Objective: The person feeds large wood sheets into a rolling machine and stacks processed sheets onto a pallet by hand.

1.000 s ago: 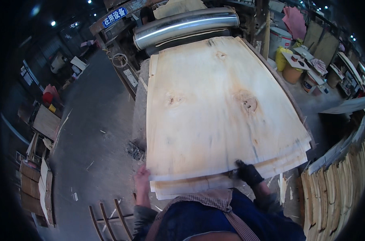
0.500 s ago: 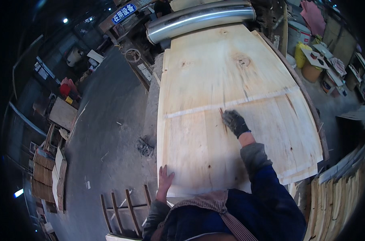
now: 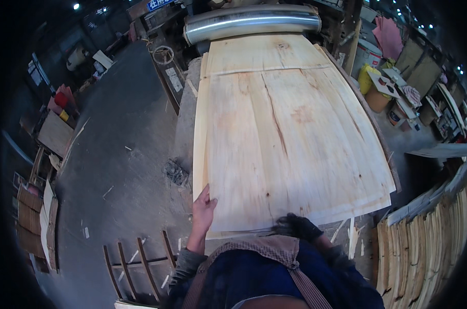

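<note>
A broad, pale wood veneer sheet with knots and dark cracks lies in front of me on top of other sheets, its far edge crossing the stack short of the roller. My bare left hand is at the sheet's left edge near the front corner, with its fingers stretched forward and thumb apart. My right hand, in a dark glove, is low at the sheet's near edge, close to my body. Its fingers point left but are dark and blurred, so whether they grip the edge is unclear.
A shiny metal roller spans the far end of the stack. A handwheel is beyond it on the left. A slatted wooden rack stands at lower left. Upright veneer sheets fill the lower right. Buckets and boards crowd the far right.
My right hand has drawn back from the middle of the sheet to its near edge. The sheet's far edge now lies farther from me, closer to the roller. My left hand stays at the left edge.
</note>
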Demonstrator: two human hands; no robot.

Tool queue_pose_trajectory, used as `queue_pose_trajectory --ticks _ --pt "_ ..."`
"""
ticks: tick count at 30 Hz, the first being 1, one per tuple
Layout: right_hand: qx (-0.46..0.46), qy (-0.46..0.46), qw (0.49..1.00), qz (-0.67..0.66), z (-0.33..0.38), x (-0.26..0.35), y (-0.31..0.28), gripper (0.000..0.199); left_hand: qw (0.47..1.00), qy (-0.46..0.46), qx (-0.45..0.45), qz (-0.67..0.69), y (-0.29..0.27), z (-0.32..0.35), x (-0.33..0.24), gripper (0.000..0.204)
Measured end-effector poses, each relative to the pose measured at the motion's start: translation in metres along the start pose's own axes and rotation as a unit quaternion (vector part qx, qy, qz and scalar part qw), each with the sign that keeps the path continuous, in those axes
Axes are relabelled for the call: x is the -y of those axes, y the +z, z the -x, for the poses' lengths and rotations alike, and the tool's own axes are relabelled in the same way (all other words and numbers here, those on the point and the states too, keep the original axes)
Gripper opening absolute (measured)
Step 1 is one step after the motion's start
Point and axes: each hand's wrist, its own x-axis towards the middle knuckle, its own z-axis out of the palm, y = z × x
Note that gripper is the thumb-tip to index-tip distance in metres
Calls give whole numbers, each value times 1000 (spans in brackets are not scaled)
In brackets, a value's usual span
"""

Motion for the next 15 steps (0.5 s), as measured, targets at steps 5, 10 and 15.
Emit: queue_pose_trajectory --ticks 5,10,15 --pt "-170 -21 982 83 34 -6 -24 46 993 -20 -16 118 -10 -3 -41 49" --pt "-67 -183 974 -113 60 22 -17 35 988 -7 -24 154 -22 -8 -60 49" --pt "-201 -238 919 241 20 36 -60 35 993 -48 -65 89 -40 -24 -33 53"
